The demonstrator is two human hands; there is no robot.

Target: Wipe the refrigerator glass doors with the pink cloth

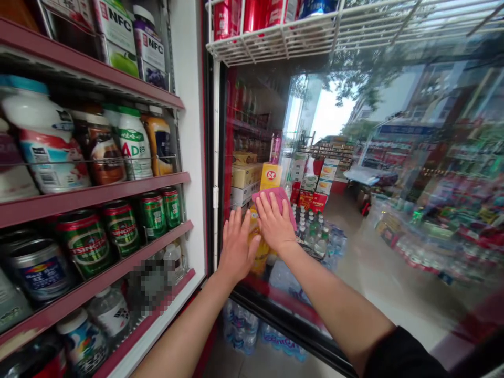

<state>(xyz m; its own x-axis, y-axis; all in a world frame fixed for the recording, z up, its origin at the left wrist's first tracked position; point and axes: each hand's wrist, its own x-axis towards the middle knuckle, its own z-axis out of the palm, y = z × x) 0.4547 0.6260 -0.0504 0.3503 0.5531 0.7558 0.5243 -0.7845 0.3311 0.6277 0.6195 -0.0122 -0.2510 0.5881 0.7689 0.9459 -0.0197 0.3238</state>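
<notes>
My right hand (275, 223) lies flat with its fingers stretched over a pink cloth (290, 206), pressing it against the inside of a glass fridge door (346, 220). The cloth shows above and to the right of the fingers. Just to the left, my left hand (239, 247) is held up with spread fingers at the glass, near the door's hinge side. Nothing shows in it. Whether its palm touches the pane I cannot tell.
Fridge shelves (98, 197) with bottles and cans, such as a green beer can (85, 242), stand at the left. A white wire rack (275, 47) with red cans juts from the door's top. Wrapped water bottles (240, 325) sit on the floor below.
</notes>
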